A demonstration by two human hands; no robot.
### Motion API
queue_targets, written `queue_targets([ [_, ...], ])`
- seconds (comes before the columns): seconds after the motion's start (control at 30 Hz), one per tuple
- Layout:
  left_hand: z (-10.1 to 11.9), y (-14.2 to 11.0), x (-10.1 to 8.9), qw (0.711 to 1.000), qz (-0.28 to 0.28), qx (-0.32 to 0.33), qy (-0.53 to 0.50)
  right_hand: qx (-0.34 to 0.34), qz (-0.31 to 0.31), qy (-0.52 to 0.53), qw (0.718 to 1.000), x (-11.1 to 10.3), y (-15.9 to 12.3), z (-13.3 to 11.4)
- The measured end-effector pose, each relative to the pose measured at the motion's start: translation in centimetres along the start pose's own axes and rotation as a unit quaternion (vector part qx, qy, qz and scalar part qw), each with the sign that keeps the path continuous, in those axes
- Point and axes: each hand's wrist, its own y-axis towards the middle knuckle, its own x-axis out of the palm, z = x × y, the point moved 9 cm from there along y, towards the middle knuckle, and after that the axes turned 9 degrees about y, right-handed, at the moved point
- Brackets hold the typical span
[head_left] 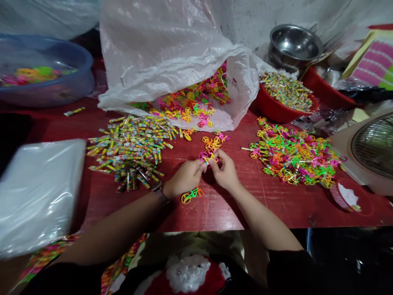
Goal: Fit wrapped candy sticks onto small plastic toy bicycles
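My left hand (184,177) and my right hand (225,170) meet over the red table (215,209), fingers pinched together on a small plastic toy bicycle (207,157) in pink and yellow. A watch sits on my left wrist. Another toy bicycle (192,194), orange, green and yellow, lies flat just below my left hand. A few more loose bicycles (213,141) lie just beyond my fingertips.
A heap of wrapped candy sticks (132,149) lies left of my hands, a pile of bicycles (294,153) right. A plastic bag (172,61) spills bicycles behind. Also: stack of clear bags (37,192), blue basin (46,73), red bowl (276,110), steel bowl (294,43), fan (373,143).
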Motion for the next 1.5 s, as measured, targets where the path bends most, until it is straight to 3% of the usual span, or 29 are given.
queue_targets([
  [0.17, 0.8, 0.5, -0.5, 0.999, -0.003, -0.008, -0.042, -0.038, 0.035, -0.043, 0.998, -0.3, 0.1, -1.5],
  [0.23, 1.2, 0.4, -2.0, 1.000, 0.017, -0.010, -0.020, -0.048, 0.048, -0.045, 0.997, -2.5, 0.7, -2.4],
  [0.3, 0.3, -0.3, -5.0, 0.993, 0.096, -0.047, 0.059, -0.059, 0.106, -0.058, 0.991, -7.2, 1.3, -3.2],
  [0.37, -1.6, -1.9, -8.6, 0.958, 0.203, -0.113, 0.167, -0.042, 0.201, -0.131, 0.970, -13.3, 1.4, -3.4],
  [0.43, -3.7, -3.1, -10.1, 0.929, 0.219, -0.146, 0.259, 0.009, 0.316, -0.285, 0.905, -18.9, 0.5, -3.6],
  [0.5, -5.7, -3.3, -9.9, 0.912, 0.173, -0.149, 0.340, 0.016, 0.377, -0.407, 0.832, -21.0, -0.2, -4.3],
  [0.53, -6.6, -3.3, -9.4, 0.905, 0.144, -0.150, 0.372, -0.002, 0.368, -0.431, 0.824, -20.4, -0.1, -4.5],
  [0.57, -7.2, -3.2, -8.7, 0.898, 0.116, -0.148, 0.397, -0.027, 0.330, -0.425, 0.843, -18.7, 0.3, -4.3],
  [0.67, -7.4, -2.7, -6.7, 0.891, 0.062, -0.128, 0.432, -0.056, 0.082, -0.327, 0.940, -9.6, 2.0, -2.0],
  [0.73, -6.7, -2.2, -5.5, 0.888, 0.035, -0.105, 0.446, -0.054, -0.051, -0.323, 0.943, -3.6, 2.0, -0.6],
  [0.8, -5.9, -1.7, -4.4, 0.887, 0.007, -0.078, 0.456, -0.046, -0.105, -0.352, 0.929, -0.4, 1.7, 0.6],
  [0.87, -5.2, -1.0, -3.7, 0.908, -0.001, -0.052, 0.415, -0.022, -0.112, -0.350, 0.930, 0.3, 1.6, 1.6],
  [0.93, -4.6, -0.4, -3.6, 0.945, 0.016, -0.050, 0.322, 0.000, -0.086, -0.283, 0.955, -0.5, 1.6, 2.0],
  [1.03, -3.5, 0.3, -3.1, 0.984, 0.032, -0.053, 0.165, 0.007, -0.010, -0.040, 0.999, -2.5, 1.7, 1.4],
  [1.1, -2.2, 0.5, -2.1, 0.997, 0.018, -0.036, 0.062, 0.030, 0.007, 0.144, 0.989, -2.7, 1.7, 1.3],
  [1.17, -1.2, 0.4, -1.3, 0.999, 0.011, -0.033, -0.035, 0.066, -0.003, 0.259, 0.964, -1.9, 1.6, 1.4],
  [1.3, -0.2, 0.1, -0.9, 0.992, 0.022, -0.035, -0.117, 0.099, 0.012, 0.317, 0.943, -0.9, 1.2, 1.7],
  [1.5, 0.4, 0.2, -0.9, 0.986, 0.010, -0.029, -0.161, 0.123, -0.004, 0.354, 0.927, -0.5, 0.7, 1.6],
])
